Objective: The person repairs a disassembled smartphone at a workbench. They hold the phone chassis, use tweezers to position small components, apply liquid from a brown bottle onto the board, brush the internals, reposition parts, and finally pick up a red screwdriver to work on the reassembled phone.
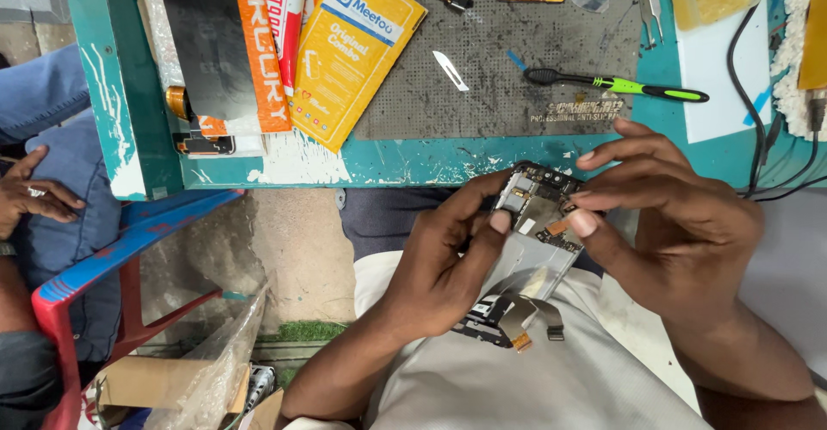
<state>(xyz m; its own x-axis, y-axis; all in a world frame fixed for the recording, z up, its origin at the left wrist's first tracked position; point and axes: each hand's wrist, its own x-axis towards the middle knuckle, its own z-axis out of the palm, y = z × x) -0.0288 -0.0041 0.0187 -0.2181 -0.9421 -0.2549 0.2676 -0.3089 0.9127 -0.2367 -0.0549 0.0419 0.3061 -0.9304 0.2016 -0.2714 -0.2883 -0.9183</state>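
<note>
An opened phone frame (534,249) with its circuit boards bare is held over my lap, just below the teal table's edge (405,167). My left hand (439,266) grips its left side, thumb pressing on the boards near the top. My right hand (672,215) comes in from the right, thumb and forefinger pinching at a small part near the phone's upper right corner. Loose flat ribbon cables (525,314) hang from the phone's lower end.
A grey perforated mat (508,94) on the table carries a black and green brush (620,85), a white pick (450,70) and small parts. Orange boxes (353,51) lie to the left. Black cables (762,120) run at right. Another person sits on a red and blue chair (121,258) at left.
</note>
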